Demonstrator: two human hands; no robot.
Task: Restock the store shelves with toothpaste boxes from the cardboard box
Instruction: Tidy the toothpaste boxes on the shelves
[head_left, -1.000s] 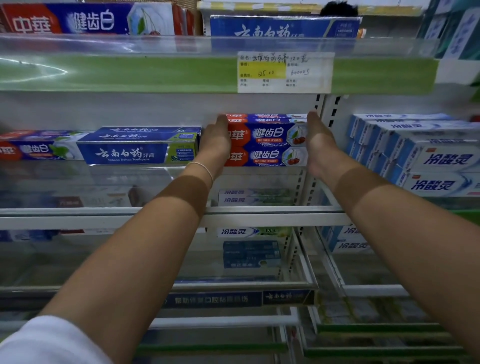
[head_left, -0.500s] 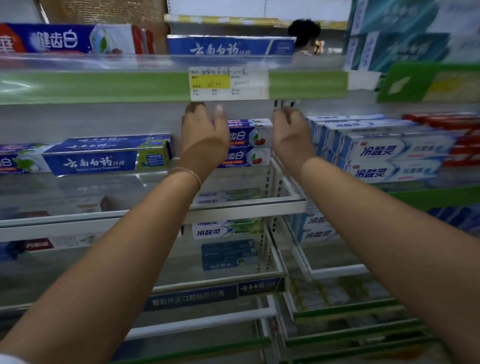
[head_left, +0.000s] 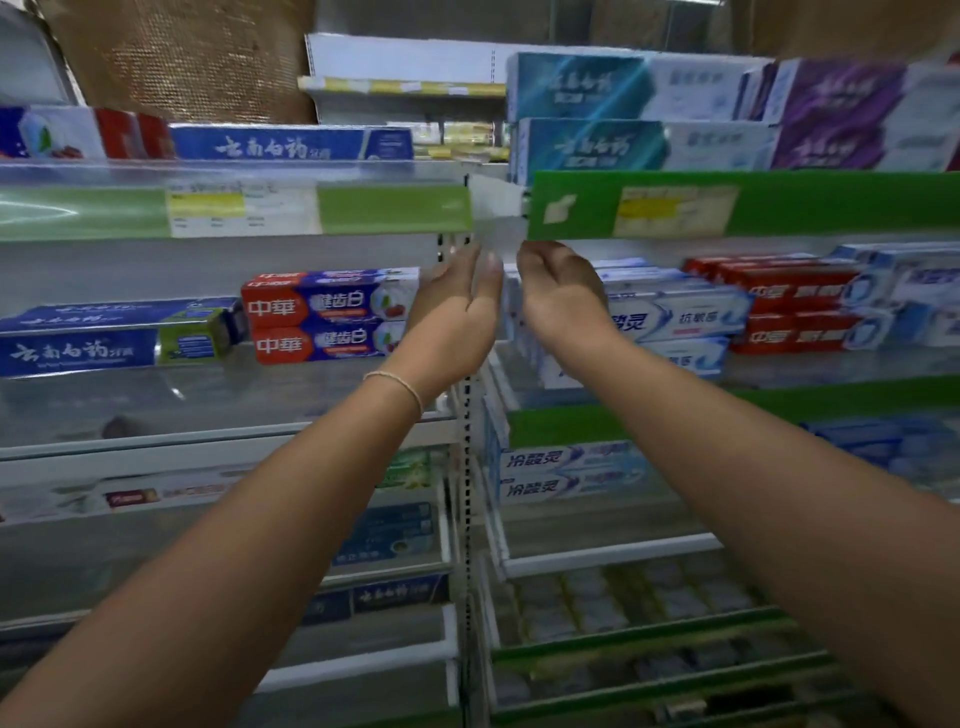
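Left hand: we see our left hand (head_left: 457, 306) raised, fingers straight, holding nothing, just right of the red-and-blue boxes (head_left: 330, 314).
Right hand: our right hand (head_left: 563, 296) is loosely curled and empty, near the left one.
Toothpaste: two stacked red-and-blue boxes sit on the shelf (head_left: 218, 395), beside a blue box (head_left: 119, 338).
Right bay: white boxes (head_left: 675, 322) behind our right hand.

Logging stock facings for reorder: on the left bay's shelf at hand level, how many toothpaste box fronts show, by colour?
Red-and-blue box fronts: 2, stacked
Blue box front with green end: 1
Total: 3
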